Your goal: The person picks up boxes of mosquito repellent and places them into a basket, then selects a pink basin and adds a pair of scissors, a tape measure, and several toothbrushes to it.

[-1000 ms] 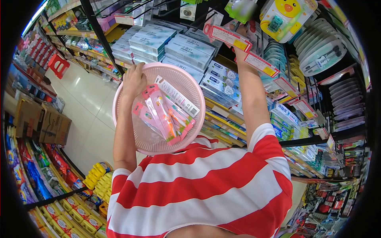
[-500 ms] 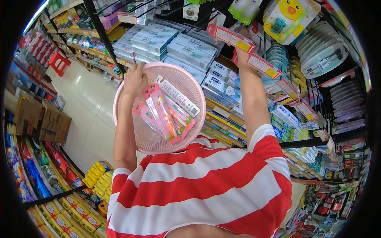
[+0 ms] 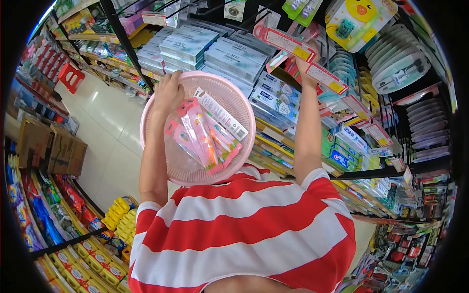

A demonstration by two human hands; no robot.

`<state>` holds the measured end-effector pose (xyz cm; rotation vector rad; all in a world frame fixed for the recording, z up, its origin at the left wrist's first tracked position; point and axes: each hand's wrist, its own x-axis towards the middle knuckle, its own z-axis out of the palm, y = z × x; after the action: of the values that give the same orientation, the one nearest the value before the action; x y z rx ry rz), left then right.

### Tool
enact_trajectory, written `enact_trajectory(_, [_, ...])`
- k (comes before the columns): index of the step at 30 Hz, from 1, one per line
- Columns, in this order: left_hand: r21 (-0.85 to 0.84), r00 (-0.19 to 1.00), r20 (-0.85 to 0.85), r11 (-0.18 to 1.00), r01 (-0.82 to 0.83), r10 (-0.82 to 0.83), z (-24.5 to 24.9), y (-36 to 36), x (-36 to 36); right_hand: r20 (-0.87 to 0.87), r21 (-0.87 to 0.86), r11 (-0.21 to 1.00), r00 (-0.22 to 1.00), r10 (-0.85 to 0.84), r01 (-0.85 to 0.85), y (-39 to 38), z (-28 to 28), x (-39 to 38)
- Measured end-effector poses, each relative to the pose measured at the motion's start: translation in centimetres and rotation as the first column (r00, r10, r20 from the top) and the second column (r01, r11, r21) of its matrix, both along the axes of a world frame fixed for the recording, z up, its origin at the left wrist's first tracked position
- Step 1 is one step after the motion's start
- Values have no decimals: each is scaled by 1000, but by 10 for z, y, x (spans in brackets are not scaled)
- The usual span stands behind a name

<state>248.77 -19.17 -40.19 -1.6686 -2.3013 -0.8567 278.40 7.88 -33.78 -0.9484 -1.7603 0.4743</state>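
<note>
My left hand (image 3: 168,93) is closed over the left rim of a round pink plastic basket (image 3: 145,124), holding it in front of my striped shirt. In the basket are several pink toothbrush packs (image 3: 201,139) with clear fronts, and a white barcoded pack (image 3: 222,115) lies at their upper right. My right hand (image 3: 308,67) reaches in among the hanging goods, beside pinkish packs (image 3: 278,60). Red and white price labels (image 3: 288,45) cover part of it, and its fingers are mostly hidden, so I cannot tell whether it grips a pack.
Stacked toothpaste boxes (image 3: 234,61) and blue and white boxes (image 3: 275,97) line the shelf ahead. Hooks at right carry clear-fronted packs (image 3: 398,63) and a yellow duck pack (image 3: 359,22). A red stool (image 3: 72,78) and cardboard cartons (image 3: 66,149) stand along the aisle at left.
My right hand has drawn back slightly, its forearm shifting left, and pinkish packs beside it show more clearly. The basket has barely moved, still held in my left hand.
</note>
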Motion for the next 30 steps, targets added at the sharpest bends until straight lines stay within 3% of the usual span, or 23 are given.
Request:
enact_trajectory(2, [-5,1000,-5,1000,7,-7,0,3,2,-109,-220,966,988,113,-135,-30,6,5])
enact_trajectory(5, [-4,1000,-15,1000,11,-12,-1,9,2,-406,-502,741,878,253,-445,-54,-5,14])
enact_trajectory(11, [-1,998,17,998,63,-63,-4,22,7,-379,-653,405,739,557,-640,-128,-21,-3])
enact_trajectory(16, [-4,993,59,995,101,-101,-3,37,17,-360,-721,173,575,734,-671,-170,-43,-47])
enact_trajectory(19, [16,986,96,990,137,-138,-4,39,16,-264,-718,204,533,804,-665,-184,-52,-60])
enact_trajectory(22, [15,986,97,991,133,-134,-4,38,16,-323,-654,217,526,787,-725,-188,-50,-60])
enact_trajectory(28, [-1,991,100,996,94,-93,2,29,18,-89,-444,680,784,614,-583,-126,-31,-44])
enact_trajectory(30, [10,990,103,996,92,-93,2,25,17,85,-176,929,935,345,-327,-73,-41,-41])
